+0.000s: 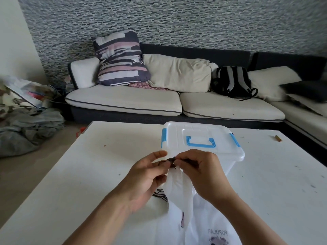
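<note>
A white plastic bag (178,190) with printed lettering lies on the white table (88,174), its top gathered and lifted. Both hands meet at that gathered neck, where a small dark tie (171,160) sits. My left hand (148,174) pinches the tie between thumb and forefinger. From the other side, my right hand (200,171) pinches the same tie and the bag's neck. Just behind the hands stands a translucent storage box (200,138) with blue latches and a blue handle, its lid on. A small dark bundle (160,194) lies on the table below my left hand.
A small brown stick (277,138) lies at the table's far right. Beyond the table is a grey and cream sofa (123,101) with a striped pillow (120,59) and a black backpack (231,82). Crumpled clothes (26,131) lie on the floor at the left.
</note>
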A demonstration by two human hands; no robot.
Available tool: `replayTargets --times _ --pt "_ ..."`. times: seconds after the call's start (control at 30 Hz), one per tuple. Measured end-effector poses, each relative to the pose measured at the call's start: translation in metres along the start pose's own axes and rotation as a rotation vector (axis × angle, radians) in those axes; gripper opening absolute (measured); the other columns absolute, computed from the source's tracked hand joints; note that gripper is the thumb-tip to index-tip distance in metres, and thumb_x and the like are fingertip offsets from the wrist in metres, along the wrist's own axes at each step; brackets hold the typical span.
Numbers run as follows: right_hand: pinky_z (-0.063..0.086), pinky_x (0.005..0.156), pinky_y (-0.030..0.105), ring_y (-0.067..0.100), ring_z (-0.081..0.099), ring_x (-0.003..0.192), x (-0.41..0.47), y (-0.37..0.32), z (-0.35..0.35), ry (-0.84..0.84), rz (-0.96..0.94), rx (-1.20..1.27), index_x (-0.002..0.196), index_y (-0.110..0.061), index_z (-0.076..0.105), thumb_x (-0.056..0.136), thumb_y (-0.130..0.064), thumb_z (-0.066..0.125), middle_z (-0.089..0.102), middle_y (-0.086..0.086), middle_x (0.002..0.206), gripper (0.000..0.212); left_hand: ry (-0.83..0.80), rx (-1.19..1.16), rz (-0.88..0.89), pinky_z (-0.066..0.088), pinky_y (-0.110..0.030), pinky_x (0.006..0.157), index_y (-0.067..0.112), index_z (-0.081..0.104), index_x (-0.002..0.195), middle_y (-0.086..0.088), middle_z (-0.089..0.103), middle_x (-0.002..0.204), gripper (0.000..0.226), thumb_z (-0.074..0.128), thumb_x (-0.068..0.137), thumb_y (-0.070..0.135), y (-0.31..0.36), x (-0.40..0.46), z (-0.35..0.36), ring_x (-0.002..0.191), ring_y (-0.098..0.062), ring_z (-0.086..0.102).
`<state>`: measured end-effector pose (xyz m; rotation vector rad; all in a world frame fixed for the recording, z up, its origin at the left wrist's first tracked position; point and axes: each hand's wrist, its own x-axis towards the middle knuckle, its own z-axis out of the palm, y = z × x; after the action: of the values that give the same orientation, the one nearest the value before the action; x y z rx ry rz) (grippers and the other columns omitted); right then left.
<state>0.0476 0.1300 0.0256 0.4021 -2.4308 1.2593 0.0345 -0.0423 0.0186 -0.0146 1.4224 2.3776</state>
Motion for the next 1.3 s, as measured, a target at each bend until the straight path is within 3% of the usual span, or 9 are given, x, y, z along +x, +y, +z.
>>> replayTargets --times 0.2,0.27,0.57,0.67,0.8,0.87,1.07,1.17,1.3 --pt "0.042 0.062 0.011 0.009 0.06 0.07 -0.003 0.004 0.004 -0.039 -0.085 -0.137 0.085 -0.021 0.076 0.091 -0.009 0.068 0.063 -0.012 0.068 0.016 -0.12 0.52 0.135 0.053 -0.023 0.077 0.013 0.071 0.114 0.0 0.072 0.093 0.029 0.048 0.101 0.001 0.0 0.001 -0.003 0.081 -0.008 0.063" --pt "0.041 0.062 0.011 0.006 0.058 0.07 -0.003 0.006 0.005 -0.035 -0.124 -0.201 0.083 -0.021 0.075 0.091 -0.008 0.066 0.059 -0.016 0.069 0.017 -0.088 0.573 0.156 0.053 -0.022 0.076 0.014 0.075 0.107 0.0 0.074 0.09 0.029 0.049 0.101 0.0 -0.002 0.001 -0.001 0.078 -0.007 0.062" --pt "0.049 0.061 0.027 0.013 0.056 0.065 -0.004 0.012 0.015 -0.025 -0.175 -0.343 0.082 -0.018 0.071 0.093 -0.018 0.055 0.058 -0.004 0.075 0.02 0.119 0.604 0.2 0.055 -0.02 0.068 0.01 0.078 0.092 -0.002 0.075 0.079 0.014 0.064 0.094 0.006 -0.011 0.007 -0.005 0.069 -0.011 0.067" --pt "0.045 0.064 0.016 0.01 0.056 0.068 -0.002 0.011 0.011 -0.001 -0.179 -0.325 0.083 -0.019 0.072 0.094 -0.011 0.061 0.06 -0.006 0.075 0.017 0.075 0.5 0.104 0.051 -0.022 0.064 0.005 0.076 0.091 0.001 0.066 0.072 0.016 0.062 0.096 0.011 -0.008 0.006 -0.004 0.065 -0.011 0.059" --pt "0.039 0.067 0.007 0.006 0.057 0.071 0.003 0.008 0.005 -0.009 -0.187 -0.257 0.084 -0.018 0.075 0.092 -0.005 0.066 0.064 -0.008 0.074 0.018 -0.033 0.117 -0.129 0.046 -0.029 0.056 0.005 0.072 0.091 -0.007 0.057 0.08 0.02 0.056 0.098 0.016 -0.003 0.003 0.002 0.064 -0.017 0.051" --pt "0.04 0.067 0.007 0.004 0.059 0.073 0.003 0.006 0.005 -0.042 -0.19 -0.24 0.085 -0.018 0.076 0.091 -0.004 0.066 0.065 -0.01 0.075 0.018 -0.064 0.143 -0.151 0.048 -0.031 0.058 0.008 0.072 0.09 -0.007 0.057 0.085 0.022 0.056 0.097 0.021 -0.003 0.002 0.003 0.067 -0.018 0.052" --pt "0.041 0.063 0.009 0.004 0.058 0.07 0.001 0.005 0.0 -0.06 -0.196 -0.207 0.083 -0.018 0.076 0.088 -0.006 0.067 0.064 -0.011 0.07 0.016 -0.089 0.502 0.077 0.052 -0.025 0.068 0.012 0.075 0.078 -0.005 0.066 0.075 0.018 0.068 0.092 0.021 -0.002 0.002 -0.003 0.072 -0.015 0.061" --pt "0.043 0.062 0.011 0.006 0.06 0.07 -0.001 0.007 -0.003 -0.072 -0.153 -0.196 0.083 -0.02 0.076 0.089 -0.01 0.069 0.064 -0.011 0.069 0.014 -0.012 0.535 0.168 0.055 -0.023 0.065 0.003 0.077 0.09 -0.016 0.074 0.081 0.007 0.071 0.087 0.003 -0.001 0.003 -0.007 0.07 -0.019 0.069" --pt "0.045 0.059 0.015 0.01 0.061 0.063 0.0 0.009 -0.009 -0.061 -0.022 -0.111 0.08 -0.019 0.076 0.09 -0.01 0.07 0.065 -0.008 0.067 0.015 0.135 0.529 0.232 0.06 -0.026 0.068 0.009 0.08 0.087 -0.012 0.077 0.079 0.012 0.075 0.083 -0.001 0.0 0.003 -0.01 0.069 -0.022 0.074"
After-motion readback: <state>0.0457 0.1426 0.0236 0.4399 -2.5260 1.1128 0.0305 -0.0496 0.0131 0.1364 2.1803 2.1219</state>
